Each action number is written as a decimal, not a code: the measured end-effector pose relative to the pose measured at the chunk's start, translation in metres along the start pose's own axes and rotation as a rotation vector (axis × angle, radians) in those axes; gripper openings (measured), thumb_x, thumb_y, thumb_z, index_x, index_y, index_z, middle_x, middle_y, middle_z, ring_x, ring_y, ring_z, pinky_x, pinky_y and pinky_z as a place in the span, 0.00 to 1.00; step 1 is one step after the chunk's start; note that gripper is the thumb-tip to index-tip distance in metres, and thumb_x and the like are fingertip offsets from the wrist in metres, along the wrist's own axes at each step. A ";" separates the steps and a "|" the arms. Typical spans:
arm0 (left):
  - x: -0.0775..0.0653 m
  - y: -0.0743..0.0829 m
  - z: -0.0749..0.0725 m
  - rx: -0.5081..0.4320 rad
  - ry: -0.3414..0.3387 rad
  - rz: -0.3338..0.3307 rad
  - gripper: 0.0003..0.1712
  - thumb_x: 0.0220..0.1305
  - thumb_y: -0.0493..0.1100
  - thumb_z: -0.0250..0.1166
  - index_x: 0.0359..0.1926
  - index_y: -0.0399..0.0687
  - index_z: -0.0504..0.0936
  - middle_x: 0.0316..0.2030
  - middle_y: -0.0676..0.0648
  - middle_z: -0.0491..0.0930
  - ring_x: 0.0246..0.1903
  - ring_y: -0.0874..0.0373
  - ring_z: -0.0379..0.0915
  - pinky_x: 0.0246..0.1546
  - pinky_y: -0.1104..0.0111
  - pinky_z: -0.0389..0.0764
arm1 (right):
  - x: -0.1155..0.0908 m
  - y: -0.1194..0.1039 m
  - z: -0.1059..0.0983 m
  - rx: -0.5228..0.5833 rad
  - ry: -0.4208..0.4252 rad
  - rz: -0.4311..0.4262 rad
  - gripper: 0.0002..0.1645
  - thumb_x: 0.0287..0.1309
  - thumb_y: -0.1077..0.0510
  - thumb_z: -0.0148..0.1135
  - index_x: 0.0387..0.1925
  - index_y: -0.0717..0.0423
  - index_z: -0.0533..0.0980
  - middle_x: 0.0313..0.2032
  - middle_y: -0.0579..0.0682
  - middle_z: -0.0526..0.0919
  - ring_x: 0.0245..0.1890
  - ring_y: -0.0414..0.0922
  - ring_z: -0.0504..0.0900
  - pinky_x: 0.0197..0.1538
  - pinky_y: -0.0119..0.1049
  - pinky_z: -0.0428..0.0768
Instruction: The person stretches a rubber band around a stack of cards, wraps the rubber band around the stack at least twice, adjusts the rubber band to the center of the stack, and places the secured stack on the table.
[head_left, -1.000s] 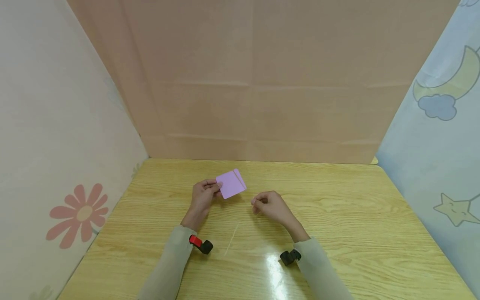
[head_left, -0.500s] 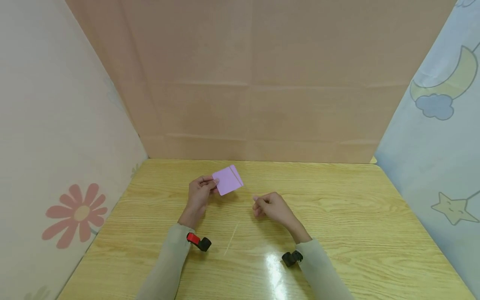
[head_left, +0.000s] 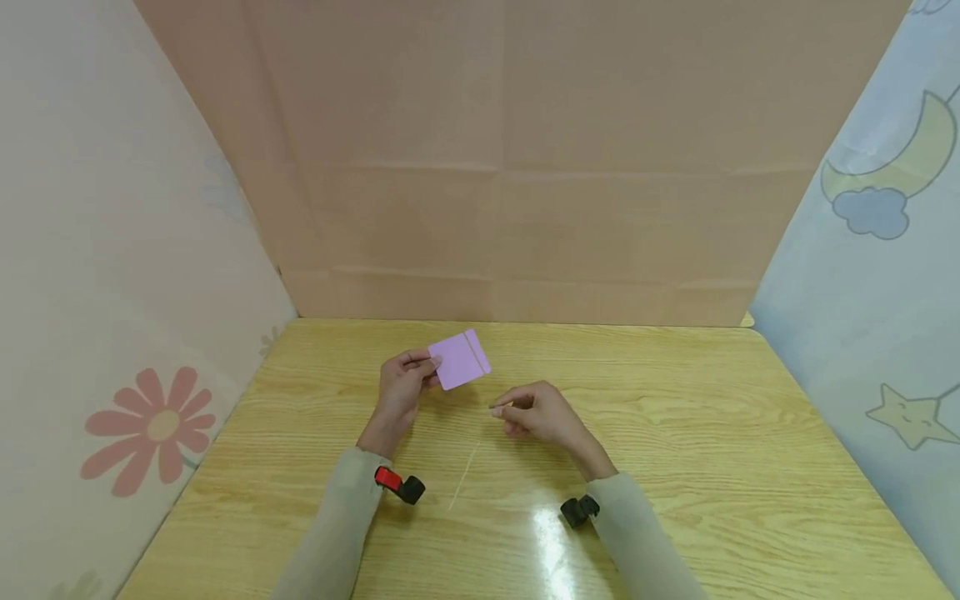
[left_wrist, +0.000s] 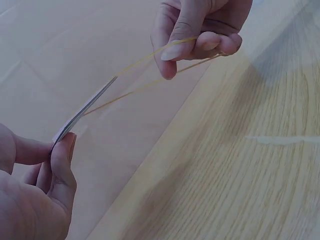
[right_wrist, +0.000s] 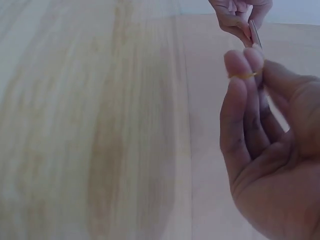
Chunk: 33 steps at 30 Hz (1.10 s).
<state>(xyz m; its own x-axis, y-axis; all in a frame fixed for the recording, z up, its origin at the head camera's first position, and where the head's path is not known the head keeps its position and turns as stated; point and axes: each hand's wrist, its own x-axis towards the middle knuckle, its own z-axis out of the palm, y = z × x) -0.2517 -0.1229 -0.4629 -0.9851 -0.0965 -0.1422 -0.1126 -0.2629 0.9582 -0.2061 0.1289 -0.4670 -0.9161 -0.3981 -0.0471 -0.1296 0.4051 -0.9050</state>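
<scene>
My left hand [head_left: 400,387] pinches a thin stack of lilac square cards [head_left: 456,362] at its left edge, thumb on top. The stack is held above the table, tilted. A dark line crosses it near its right end. Seen edge-on in the left wrist view, it has a yellow rubber band [left_wrist: 135,65] running from it in two strands. My right hand [head_left: 546,414] holds the other end of this band, stretched across its curled fingers. The right wrist view shows the band's yellow loop over the fingertips [right_wrist: 238,64]. Part of the loop is hidden behind the fingers.
The wooden table [head_left: 720,433] lies below both hands, with a pale scratch-like mark [head_left: 465,475] between the forearms. A tan paper backdrop [head_left: 495,167] rises at its far edge. Patterned white panels flank it left and right.
My left hand and the cards have shifted slightly up and away from me. My right hand's fingertips dipped back a little, then moved left toward the cards.
</scene>
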 end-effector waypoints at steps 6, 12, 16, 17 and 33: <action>0.002 -0.001 0.003 -0.039 0.030 -0.040 0.08 0.69 0.30 0.67 0.47 0.29 0.81 0.32 0.49 0.83 0.29 0.61 0.82 0.33 0.72 0.86 | 0.001 -0.001 0.003 0.047 -0.075 -0.086 0.18 0.73 0.57 0.65 0.58 0.59 0.85 0.47 0.59 0.88 0.28 0.46 0.85 0.32 0.32 0.85; 0.004 -0.004 0.009 -0.070 0.058 -0.080 0.07 0.70 0.30 0.66 0.46 0.31 0.80 0.38 0.46 0.80 0.30 0.61 0.79 0.31 0.75 0.84 | 0.005 0.000 0.011 0.189 -0.079 -0.117 0.26 0.81 0.46 0.54 0.68 0.56 0.78 0.59 0.62 0.82 0.25 0.40 0.78 0.37 0.38 0.89; 0.002 -0.001 0.015 -0.087 0.090 -0.079 0.06 0.70 0.31 0.67 0.45 0.32 0.80 0.40 0.44 0.80 0.31 0.61 0.79 0.31 0.75 0.84 | 0.007 -0.002 0.018 0.373 -0.063 -0.079 0.31 0.82 0.37 0.44 0.77 0.41 0.68 0.48 0.52 0.80 0.25 0.38 0.73 0.41 0.40 0.88; 0.001 -0.001 0.017 -0.094 0.100 -0.074 0.06 0.69 0.31 0.67 0.44 0.32 0.80 0.40 0.44 0.80 0.31 0.61 0.79 0.31 0.75 0.85 | 0.007 -0.002 0.021 0.410 -0.056 -0.063 0.33 0.81 0.34 0.42 0.81 0.33 0.61 0.45 0.50 0.78 0.26 0.37 0.72 0.42 0.40 0.88; -0.005 -0.005 0.026 -0.104 0.198 0.071 0.06 0.67 0.26 0.66 0.44 0.29 0.79 0.28 0.47 0.82 0.24 0.62 0.83 0.31 0.72 0.89 | 0.007 -0.016 0.050 0.849 0.119 0.105 0.32 0.82 0.33 0.37 0.81 0.23 0.52 0.65 0.59 0.82 0.38 0.39 0.76 0.50 0.43 0.91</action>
<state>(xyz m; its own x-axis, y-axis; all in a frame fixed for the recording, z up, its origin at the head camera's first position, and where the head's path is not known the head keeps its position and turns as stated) -0.2500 -0.0958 -0.4608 -0.9444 -0.3017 -0.1307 -0.0196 -0.3452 0.9383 -0.1916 0.0782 -0.4739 -0.9473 -0.2851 -0.1463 0.2417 -0.3358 -0.9104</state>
